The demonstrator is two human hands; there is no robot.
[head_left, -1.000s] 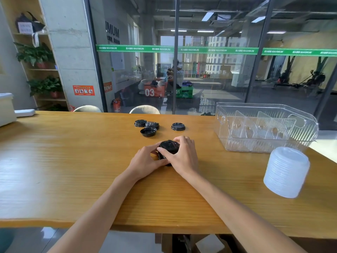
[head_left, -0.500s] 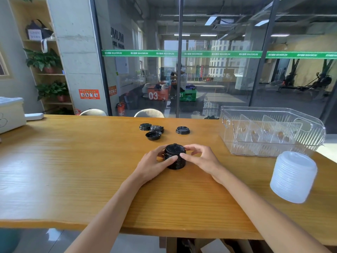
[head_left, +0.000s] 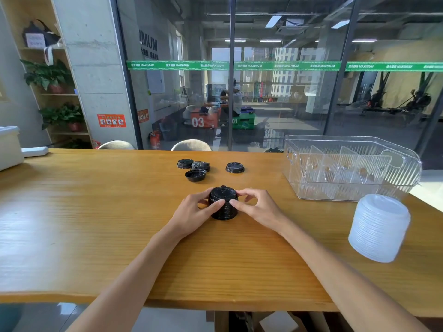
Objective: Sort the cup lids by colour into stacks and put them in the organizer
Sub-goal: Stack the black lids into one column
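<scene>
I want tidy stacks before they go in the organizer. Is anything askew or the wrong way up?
One loose black lid behind the black stack lies upside down, hollow side up, unlike the other loose lids. The white stack near the table's right edge looks tilted.

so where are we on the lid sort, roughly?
Done: the white stack stands finished by the table's right edge. In hand: left hand and right hand grip the black stack from both sides. Left: loose black lids lie behind it unstacked, one more apart, and the organizer holds no lids.
</scene>
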